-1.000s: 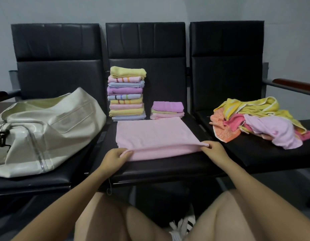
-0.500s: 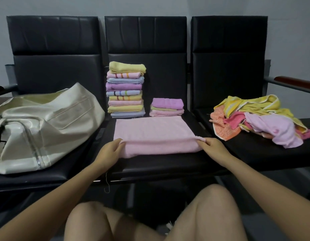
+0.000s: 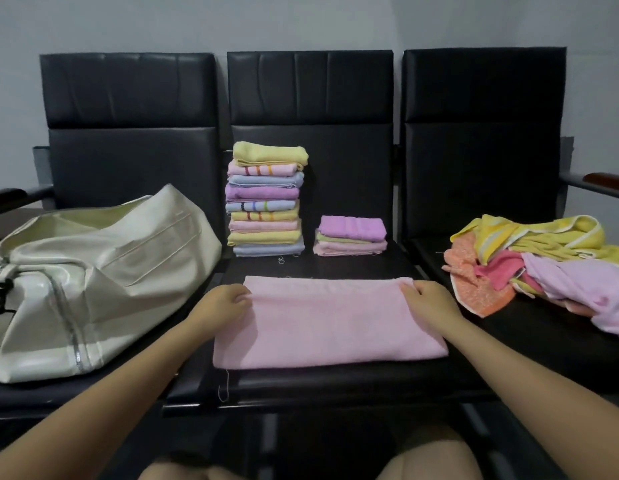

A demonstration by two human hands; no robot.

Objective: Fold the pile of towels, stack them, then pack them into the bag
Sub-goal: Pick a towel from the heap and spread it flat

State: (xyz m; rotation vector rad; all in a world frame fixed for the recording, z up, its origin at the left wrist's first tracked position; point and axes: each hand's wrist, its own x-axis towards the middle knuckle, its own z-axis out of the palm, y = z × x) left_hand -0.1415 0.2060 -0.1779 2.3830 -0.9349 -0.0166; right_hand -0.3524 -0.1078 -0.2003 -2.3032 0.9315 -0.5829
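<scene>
Our left hand [image 3: 225,303] and right hand [image 3: 427,301] each pinch a far corner of the pink towel [image 3: 329,323], which lies flat between them on the seat. It looks soft, light and floppy, so we think holding both corners keeps it neat for the next fold

Looking forward and slightly down from head height, facing three black chairs [image 3: 310,386] square-on against a grey wall [image 3: 301,19]. Sitting close, both forearms reaching in from the bottom edge, knees showing below. Only one view, sharing nothing.
</scene>
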